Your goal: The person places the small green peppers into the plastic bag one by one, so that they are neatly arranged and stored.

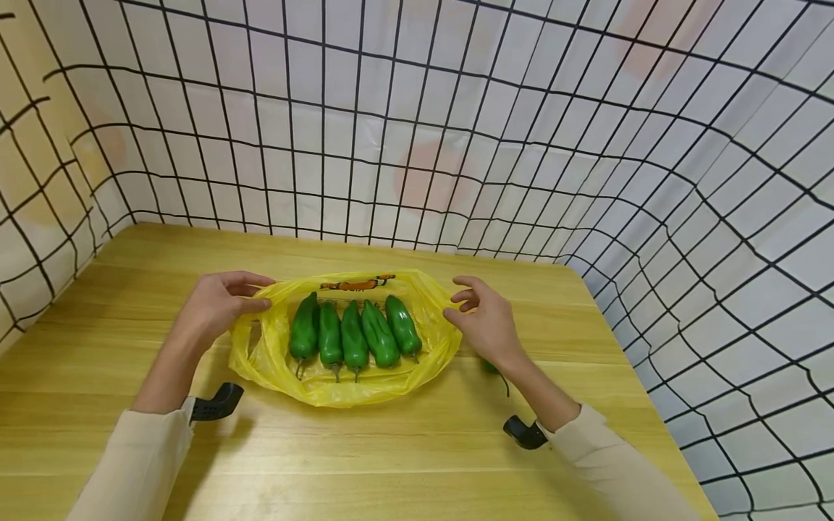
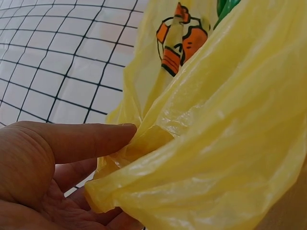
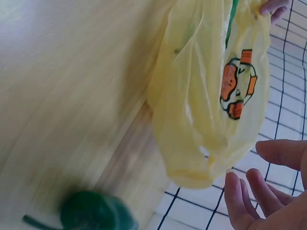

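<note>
A yellow plastic bag (image 1: 306,394) lies on the table with its mouth spread wide. Several green peppers (image 1: 354,336) are lined up side by side inside, stems toward the person. My left hand (image 1: 218,307) holds the bag's left handle part between thumb and fingers; the left wrist view shows the thumb (image 2: 96,140) against the plastic. At the bag's right end, my right hand (image 1: 485,318) has its fingers loosely bent and apart, holding nothing. The right wrist view shows a small gap between its fingertips (image 3: 233,184) and the bag (image 3: 187,120).
Another green pepper (image 3: 96,211) lies on the wooden table (image 1: 391,463), partly hidden under the right wrist in the head view. Black wire grid panels (image 1: 391,145) with a pale backing rise along the table's back and sides. Black wrist-worn devices (image 1: 218,403) stick out from both sleeves.
</note>
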A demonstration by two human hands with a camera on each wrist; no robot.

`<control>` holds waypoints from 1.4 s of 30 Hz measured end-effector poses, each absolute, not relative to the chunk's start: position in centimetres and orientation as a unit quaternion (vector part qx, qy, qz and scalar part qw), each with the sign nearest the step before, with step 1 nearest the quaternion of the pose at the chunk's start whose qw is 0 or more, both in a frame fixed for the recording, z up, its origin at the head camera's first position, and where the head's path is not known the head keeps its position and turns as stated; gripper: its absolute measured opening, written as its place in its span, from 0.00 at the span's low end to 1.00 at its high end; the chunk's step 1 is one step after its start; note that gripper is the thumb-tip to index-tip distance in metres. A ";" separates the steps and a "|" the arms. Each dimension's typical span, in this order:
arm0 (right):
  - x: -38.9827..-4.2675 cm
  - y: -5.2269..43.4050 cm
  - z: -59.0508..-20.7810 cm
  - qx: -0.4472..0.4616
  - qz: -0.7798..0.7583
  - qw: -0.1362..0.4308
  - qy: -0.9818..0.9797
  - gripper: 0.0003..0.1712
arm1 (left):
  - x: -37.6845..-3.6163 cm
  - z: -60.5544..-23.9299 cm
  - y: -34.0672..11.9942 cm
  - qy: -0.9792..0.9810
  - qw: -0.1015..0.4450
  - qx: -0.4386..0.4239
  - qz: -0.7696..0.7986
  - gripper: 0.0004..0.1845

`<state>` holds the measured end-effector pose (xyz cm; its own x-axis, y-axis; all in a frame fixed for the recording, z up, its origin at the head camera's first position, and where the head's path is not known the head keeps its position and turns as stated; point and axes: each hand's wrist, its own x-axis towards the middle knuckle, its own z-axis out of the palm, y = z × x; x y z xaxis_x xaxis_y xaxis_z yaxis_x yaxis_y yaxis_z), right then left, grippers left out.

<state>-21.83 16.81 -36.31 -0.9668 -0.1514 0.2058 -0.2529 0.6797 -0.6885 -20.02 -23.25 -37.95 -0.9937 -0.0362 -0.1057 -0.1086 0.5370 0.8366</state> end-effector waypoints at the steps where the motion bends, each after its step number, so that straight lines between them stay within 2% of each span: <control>1: -21.8 17.2 -36.4 0.110 0.382 0.067 -0.915 0.31 | -20.0 -37.9 -23.2 0.875 0.038 -0.042 0.480 0.24; 15: -21.8 21.8 -37.7 0.049 0.368 0.032 -0.928 0.34 | -20.2 -37.9 -23.2 0.874 0.039 -0.043 0.482 0.25; 23: -21.7 23.5 -38.7 0.034 0.350 0.033 -0.936 0.34 | -20.0 -38.0 -23.3 0.875 0.040 -0.043 0.481 0.25; 33: -21.8 24.7 -39.7 0.027 0.314 -0.002 -0.949 0.41 | -20.0 -38.1 -23.3 0.877 0.037 -0.041 0.477 0.25; 42: -21.7 24.8 -40.7 0.030 0.318 -0.006 -0.948 0.40 | -20.1 -38.1 -23.3 0.878 0.040 -0.042 0.475 0.25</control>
